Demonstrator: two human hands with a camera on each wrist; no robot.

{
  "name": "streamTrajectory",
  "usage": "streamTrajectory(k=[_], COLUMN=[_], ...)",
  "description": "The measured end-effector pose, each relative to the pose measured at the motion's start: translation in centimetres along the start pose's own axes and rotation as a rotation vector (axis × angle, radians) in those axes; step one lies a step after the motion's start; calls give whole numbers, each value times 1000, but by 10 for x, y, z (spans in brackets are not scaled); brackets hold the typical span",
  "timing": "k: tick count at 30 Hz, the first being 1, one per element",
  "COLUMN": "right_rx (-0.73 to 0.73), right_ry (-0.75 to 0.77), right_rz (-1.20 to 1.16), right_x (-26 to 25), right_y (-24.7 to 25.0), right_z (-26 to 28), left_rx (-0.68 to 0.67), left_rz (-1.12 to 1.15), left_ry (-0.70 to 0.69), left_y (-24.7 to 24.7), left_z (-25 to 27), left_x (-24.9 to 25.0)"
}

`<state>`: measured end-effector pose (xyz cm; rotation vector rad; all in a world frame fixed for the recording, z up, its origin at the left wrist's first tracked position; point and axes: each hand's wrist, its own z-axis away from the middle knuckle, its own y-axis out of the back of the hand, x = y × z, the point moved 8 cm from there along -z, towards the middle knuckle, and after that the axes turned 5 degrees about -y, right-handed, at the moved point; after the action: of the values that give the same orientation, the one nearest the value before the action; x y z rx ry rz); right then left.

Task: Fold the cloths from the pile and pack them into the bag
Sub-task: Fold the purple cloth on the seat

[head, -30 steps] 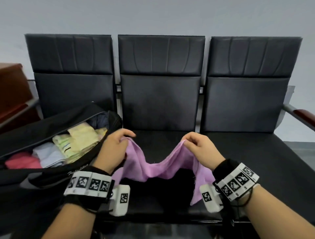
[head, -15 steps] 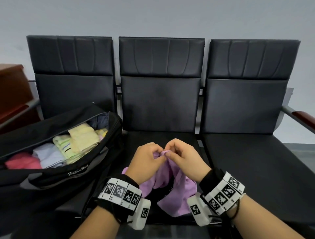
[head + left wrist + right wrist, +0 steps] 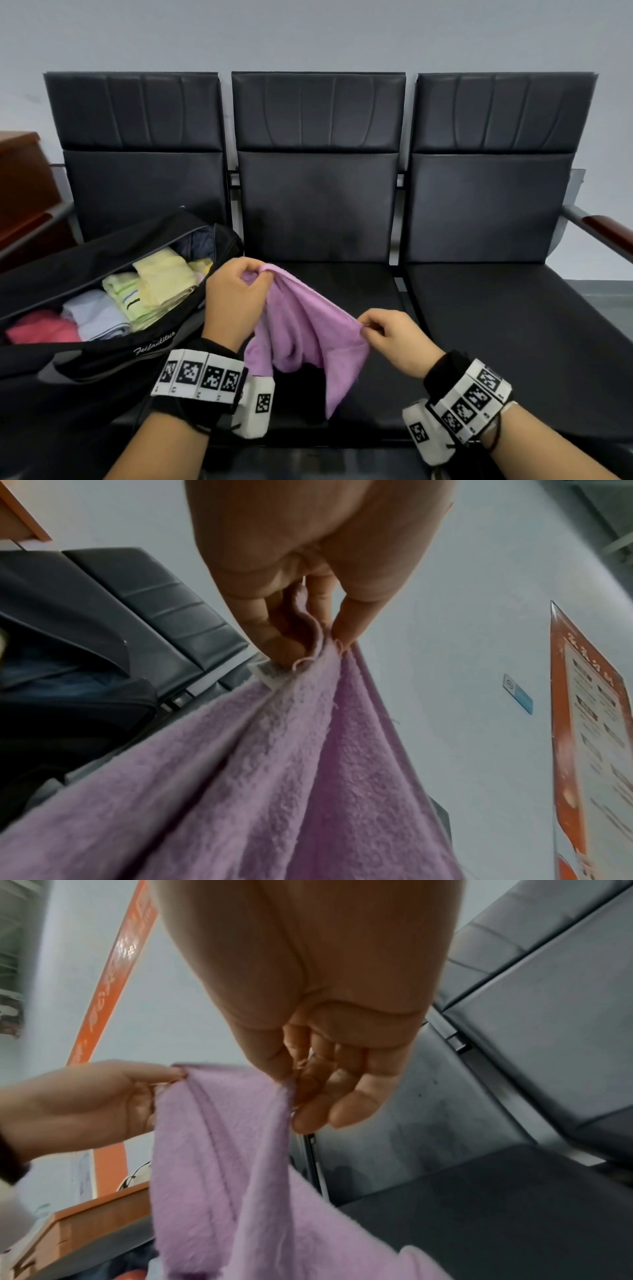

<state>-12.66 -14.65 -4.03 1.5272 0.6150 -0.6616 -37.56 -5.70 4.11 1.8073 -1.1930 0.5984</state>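
My left hand (image 3: 236, 301) pinches gathered corners of the purple cloth (image 3: 308, 329) up high, just right of the open black bag (image 3: 113, 356), while my right hand (image 3: 394, 339) pinches its lower edge nearer to me and to the right. The cloth hangs slack between them over the middle seat (image 3: 359, 291). Folded cloths (image 3: 137, 298) lie packed in the bag on the left seat; something dark under the hanging cloth may be another cloth, though I cannot tell.
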Motion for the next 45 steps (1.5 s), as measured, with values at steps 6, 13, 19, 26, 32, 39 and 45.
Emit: streamTrajectory(k=[6,13,19,26,32,39,45], right_rx=[7,-140,-64,-28,84,155,180], right_ry=[-31,-71,61,176,229,284,193], right_rz=[-49,-61,-433,-378,-47,-86,-68], right_x=[9,14,-40,-78,-78,-86,-82], right_y=[23,20,35,39,26,15,6], right_z=[0,10,6,-3,-7,-13,-19], left_rx=[119,225,-115,-461,-460,-442,-447], left_rz=[-9,-8,-75,-46,106,190,209], left_ry=[63,103,9,-105,-56,-77,-53], left_y=[19,33,-16,-56,-55,-57,-55], left_z=[-20,-35,-36,-7,11,24,26], left_x=[-7,-13,9,22,16,20,21])
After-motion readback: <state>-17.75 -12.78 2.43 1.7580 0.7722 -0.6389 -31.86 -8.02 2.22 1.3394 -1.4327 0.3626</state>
